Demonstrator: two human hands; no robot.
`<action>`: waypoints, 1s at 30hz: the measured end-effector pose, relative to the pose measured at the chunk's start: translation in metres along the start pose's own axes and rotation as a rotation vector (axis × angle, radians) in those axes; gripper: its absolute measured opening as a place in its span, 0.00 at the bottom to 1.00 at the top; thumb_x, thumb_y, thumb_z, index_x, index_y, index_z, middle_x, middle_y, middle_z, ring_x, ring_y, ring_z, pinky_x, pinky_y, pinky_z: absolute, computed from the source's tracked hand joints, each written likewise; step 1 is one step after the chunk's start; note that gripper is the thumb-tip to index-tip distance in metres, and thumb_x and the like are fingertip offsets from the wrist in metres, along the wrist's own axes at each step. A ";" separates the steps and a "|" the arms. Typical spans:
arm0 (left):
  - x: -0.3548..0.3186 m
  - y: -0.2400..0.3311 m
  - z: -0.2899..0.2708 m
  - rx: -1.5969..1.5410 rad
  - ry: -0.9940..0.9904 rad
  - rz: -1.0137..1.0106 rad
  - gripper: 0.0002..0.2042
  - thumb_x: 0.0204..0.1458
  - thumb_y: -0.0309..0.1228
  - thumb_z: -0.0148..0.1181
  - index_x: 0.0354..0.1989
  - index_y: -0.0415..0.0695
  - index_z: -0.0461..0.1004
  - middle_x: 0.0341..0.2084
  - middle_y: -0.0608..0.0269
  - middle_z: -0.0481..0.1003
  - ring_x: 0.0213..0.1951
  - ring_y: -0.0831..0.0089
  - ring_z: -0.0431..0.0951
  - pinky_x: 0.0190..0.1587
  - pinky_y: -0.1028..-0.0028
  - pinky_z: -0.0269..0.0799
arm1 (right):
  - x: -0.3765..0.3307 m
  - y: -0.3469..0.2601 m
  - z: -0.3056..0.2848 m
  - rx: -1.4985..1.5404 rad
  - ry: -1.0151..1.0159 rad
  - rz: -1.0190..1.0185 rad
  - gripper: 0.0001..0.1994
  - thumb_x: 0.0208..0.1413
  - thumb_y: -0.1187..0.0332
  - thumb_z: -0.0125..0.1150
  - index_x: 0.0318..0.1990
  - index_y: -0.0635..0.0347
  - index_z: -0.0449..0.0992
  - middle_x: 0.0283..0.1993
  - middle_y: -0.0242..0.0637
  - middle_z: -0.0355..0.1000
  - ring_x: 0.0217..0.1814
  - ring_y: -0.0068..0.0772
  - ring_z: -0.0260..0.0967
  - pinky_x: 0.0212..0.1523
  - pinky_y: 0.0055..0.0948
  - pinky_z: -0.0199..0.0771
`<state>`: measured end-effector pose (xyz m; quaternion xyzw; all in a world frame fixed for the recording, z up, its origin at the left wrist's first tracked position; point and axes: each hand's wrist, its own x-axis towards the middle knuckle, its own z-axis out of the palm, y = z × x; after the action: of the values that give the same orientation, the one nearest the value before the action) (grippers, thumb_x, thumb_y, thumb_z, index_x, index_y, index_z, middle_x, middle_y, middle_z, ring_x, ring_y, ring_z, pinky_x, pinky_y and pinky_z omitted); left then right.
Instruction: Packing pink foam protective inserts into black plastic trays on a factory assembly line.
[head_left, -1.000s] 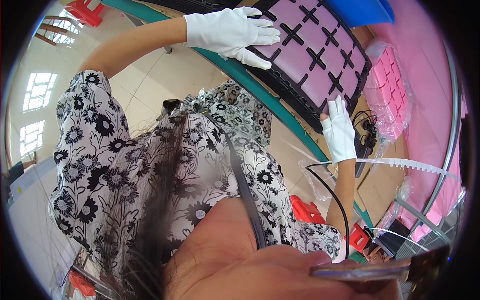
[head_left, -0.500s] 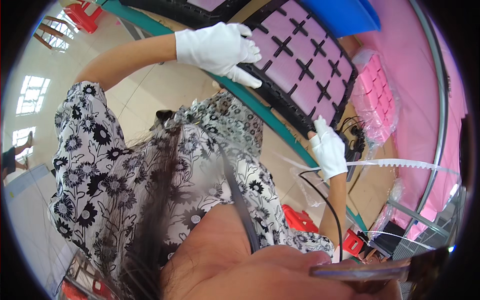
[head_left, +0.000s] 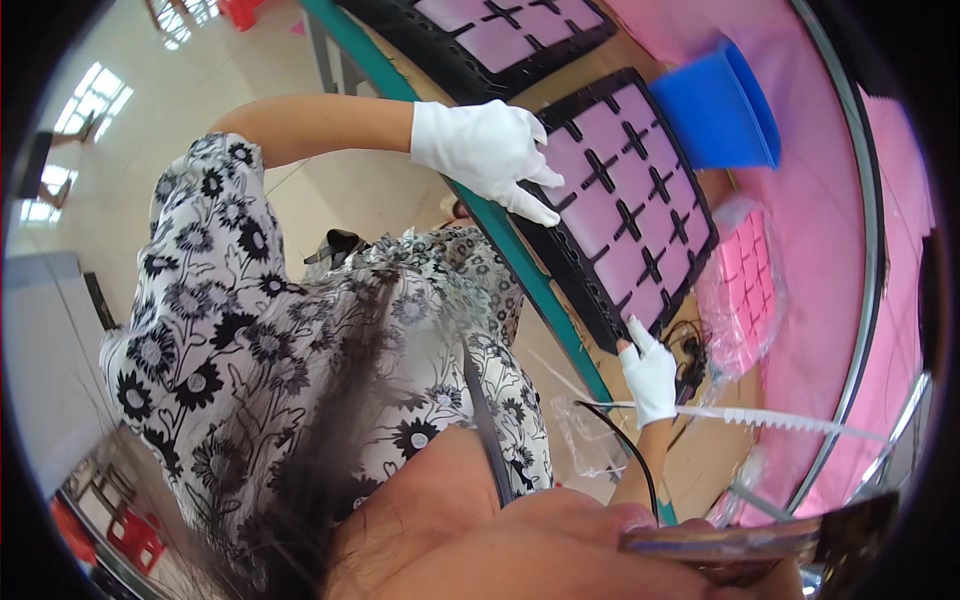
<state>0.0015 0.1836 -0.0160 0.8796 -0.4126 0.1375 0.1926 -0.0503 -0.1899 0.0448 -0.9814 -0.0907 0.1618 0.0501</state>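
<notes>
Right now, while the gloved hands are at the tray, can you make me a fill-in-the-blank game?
1. The left hand and right hand wear gloves coloured ____.
2. The bin beside the tray is coloured ____.
3. The black cables lie nearer the ____ hand.
4. The block in clear wrapping is coloured ____.

Missing words: white, blue, right, pink.

Black tray, lilac panels, blue bin
</notes>
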 end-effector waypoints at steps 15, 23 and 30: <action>0.024 -0.010 -0.004 0.023 0.244 0.021 0.27 0.51 0.51 0.52 0.48 0.38 0.70 0.48 0.52 0.70 0.44 0.57 0.73 0.45 0.66 0.71 | 0.006 -0.004 -0.017 0.337 0.429 0.260 0.17 0.55 0.74 0.53 0.53 0.66 0.69 0.49 0.44 0.72 0.49 0.28 0.70 0.50 0.24 0.66; 0.069 -0.055 0.023 0.222 -0.150 -0.021 0.40 0.50 0.64 0.37 0.53 0.35 0.66 0.54 0.51 0.66 0.53 0.57 0.69 0.60 0.61 0.57 | 0.047 0.039 0.023 0.132 0.371 -0.143 0.22 0.57 0.67 0.49 0.58 0.67 0.62 0.63 0.51 0.57 0.65 0.46 0.55 0.64 0.33 0.51; 0.072 -0.058 0.007 0.543 -0.173 0.182 0.34 0.53 0.58 0.42 0.54 0.39 0.65 0.55 0.51 0.65 0.56 0.59 0.66 0.59 0.61 0.58 | 0.035 0.043 0.033 0.199 0.508 -0.092 0.20 0.56 0.70 0.51 0.56 0.66 0.64 0.62 0.50 0.60 0.63 0.46 0.58 0.62 0.32 0.55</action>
<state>0.0921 0.1661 -0.0061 0.8669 -0.4527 0.1840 -0.0987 -0.0213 -0.2227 -0.0021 -0.9756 -0.1036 -0.0838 0.1747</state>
